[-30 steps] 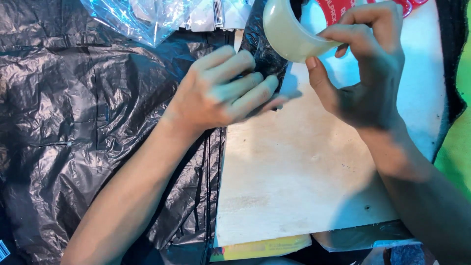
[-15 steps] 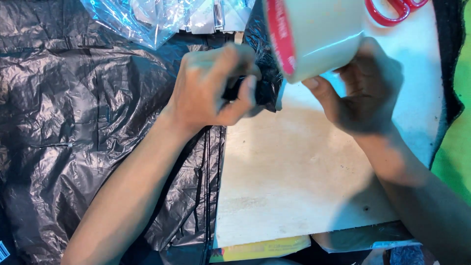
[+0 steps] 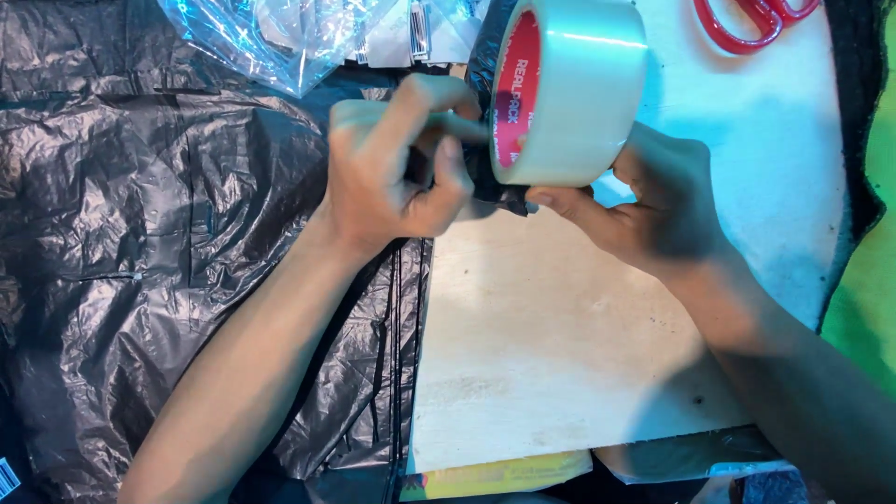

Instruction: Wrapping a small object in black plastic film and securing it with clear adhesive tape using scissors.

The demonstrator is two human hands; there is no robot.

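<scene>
My right hand [image 3: 653, 201] holds a large roll of clear packing tape [image 3: 569, 89] with a red core, tilted on edge above a wooden board [image 3: 560, 345]. My left hand [image 3: 397, 168] is closed on a small parcel wrapped in black plastic [image 3: 485, 177], pressed against the roll's left side. The parcel is mostly hidden by my fingers and the roll.
Crumpled black plastic sheeting [image 3: 168, 243] covers the left half. Clear plastic bags [image 3: 289, 33] lie at the top. Red-handled scissors [image 3: 756, 19] rest at the top right. A green surface [image 3: 873, 252] borders the right edge. A yellow strip [image 3: 495, 476] sits under the board's front edge.
The tape roll has turned from edge-on to showing its red core and moved down toward the parcel. My left hand has closed from flat fingers into a grip on the black parcel.
</scene>
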